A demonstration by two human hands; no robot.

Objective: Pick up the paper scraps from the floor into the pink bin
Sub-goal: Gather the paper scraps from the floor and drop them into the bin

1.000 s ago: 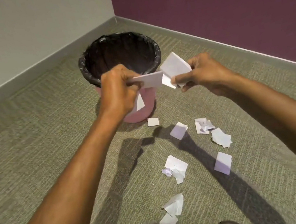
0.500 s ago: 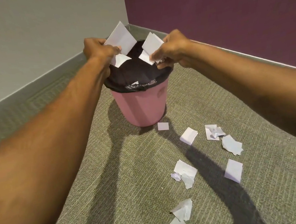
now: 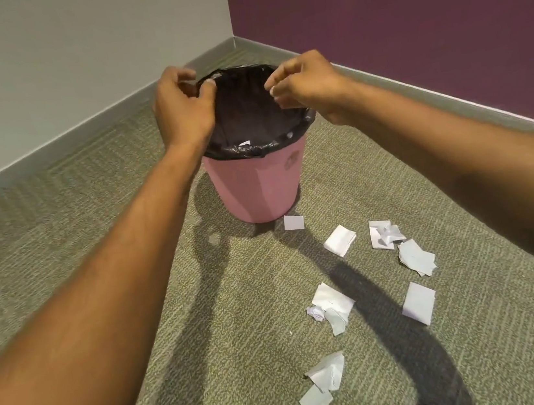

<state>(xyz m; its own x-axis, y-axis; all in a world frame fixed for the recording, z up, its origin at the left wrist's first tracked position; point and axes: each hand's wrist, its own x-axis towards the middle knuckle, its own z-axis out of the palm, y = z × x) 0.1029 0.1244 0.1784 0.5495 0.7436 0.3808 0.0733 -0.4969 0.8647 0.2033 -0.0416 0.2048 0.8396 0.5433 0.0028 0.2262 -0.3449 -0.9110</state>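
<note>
L hand (image 3: pixel 182 108) & R hand (image 3: pixel 306 85) hover over pink bin (image 3: pixel 256 183), fingers loosely curled & empty; paper scraps (image 3: pixel 339 240) on floor (image 3: pixel 76 234).

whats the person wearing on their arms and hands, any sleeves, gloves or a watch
Nothing worn shows. The left forearm and right forearm are bare all the way to the frame edge, with no sleeve in view. The left hand and right hand have no gloves, and neither wrist carries a watch or bracelet. No ring is visible on the fingers that show.
</note>
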